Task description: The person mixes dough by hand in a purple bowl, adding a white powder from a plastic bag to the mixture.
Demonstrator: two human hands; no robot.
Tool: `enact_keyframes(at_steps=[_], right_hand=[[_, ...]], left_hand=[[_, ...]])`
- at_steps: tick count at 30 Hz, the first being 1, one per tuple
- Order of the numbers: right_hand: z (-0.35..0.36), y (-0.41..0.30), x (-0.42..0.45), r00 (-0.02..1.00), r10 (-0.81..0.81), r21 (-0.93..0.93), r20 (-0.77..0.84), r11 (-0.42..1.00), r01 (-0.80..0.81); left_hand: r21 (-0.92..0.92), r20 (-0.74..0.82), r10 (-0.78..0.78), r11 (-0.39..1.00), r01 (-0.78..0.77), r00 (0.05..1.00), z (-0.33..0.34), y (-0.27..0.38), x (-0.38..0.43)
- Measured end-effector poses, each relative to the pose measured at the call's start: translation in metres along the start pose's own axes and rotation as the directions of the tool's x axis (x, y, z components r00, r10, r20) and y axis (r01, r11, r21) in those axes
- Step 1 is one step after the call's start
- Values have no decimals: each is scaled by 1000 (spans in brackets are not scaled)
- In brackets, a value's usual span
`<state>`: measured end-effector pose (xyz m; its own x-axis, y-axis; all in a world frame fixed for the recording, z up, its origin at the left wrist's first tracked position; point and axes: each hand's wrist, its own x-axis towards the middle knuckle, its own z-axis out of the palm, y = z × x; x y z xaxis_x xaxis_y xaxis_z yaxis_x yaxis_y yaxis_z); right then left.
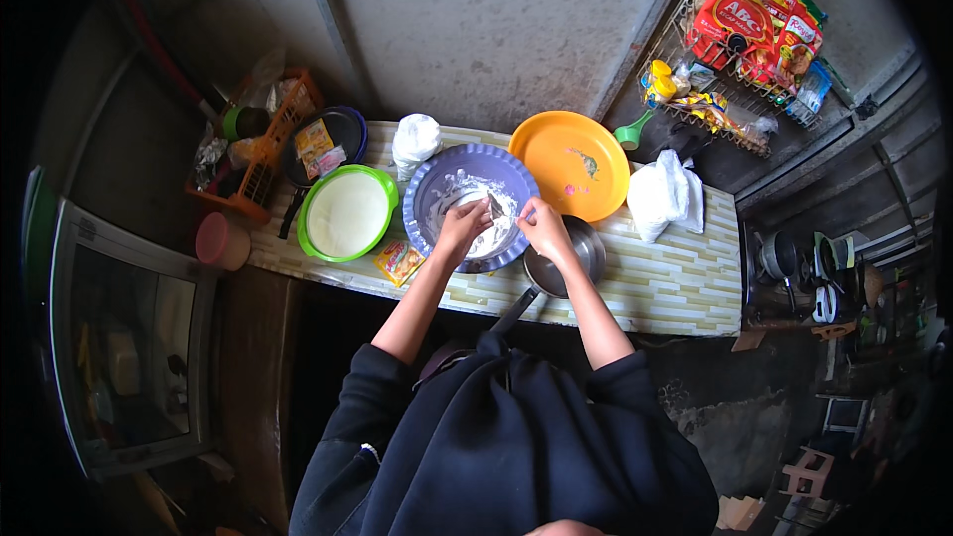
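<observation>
A purple basin [511,164] with a fluted rim stands before me, with white flour [467,186] over its bottom and lower wall. Over its middle, my left hand [463,229] pinches a small dark piece [494,205] too small to name. My right hand [547,229] is above the basin's right rim, fingertips together. A thin pale bit shows by those fingertips, but I cannot tell whether they grip it. Partly beneath my right forearm lies a metal saucepan [588,257], its handle towards me.
Left of the basin are a green-rimmed bowl [391,197] with pale contents, a yellow seasoning packet [399,262] and a white plastic bag [416,140]. An orange tray [540,141] and a white bag [659,197] lie to the right. A frying pan [344,135] and an orange basket [299,100] are far left.
</observation>
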<state>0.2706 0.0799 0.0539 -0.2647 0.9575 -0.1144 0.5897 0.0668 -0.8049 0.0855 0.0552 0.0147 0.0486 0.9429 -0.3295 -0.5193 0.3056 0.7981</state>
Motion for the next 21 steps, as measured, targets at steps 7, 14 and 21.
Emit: enact_keyframes(at_steps=[7, 14, 21], right_hand=[[8, -14, -9, 984, -129, -265, -123, 960, 93], [9, -22, -12, 981, -150, -291, -123, 950, 109], [9, -26, -15, 979, -157, -288, -127, 951, 115]], left_hand=[[-289, -47, -170, 946, 149, 984, -10, -6, 9], [-301, -45, -245, 928, 220, 969, -28, -7, 11], [-284, -8, -190, 942, 180, 982, -16, 0, 7]])
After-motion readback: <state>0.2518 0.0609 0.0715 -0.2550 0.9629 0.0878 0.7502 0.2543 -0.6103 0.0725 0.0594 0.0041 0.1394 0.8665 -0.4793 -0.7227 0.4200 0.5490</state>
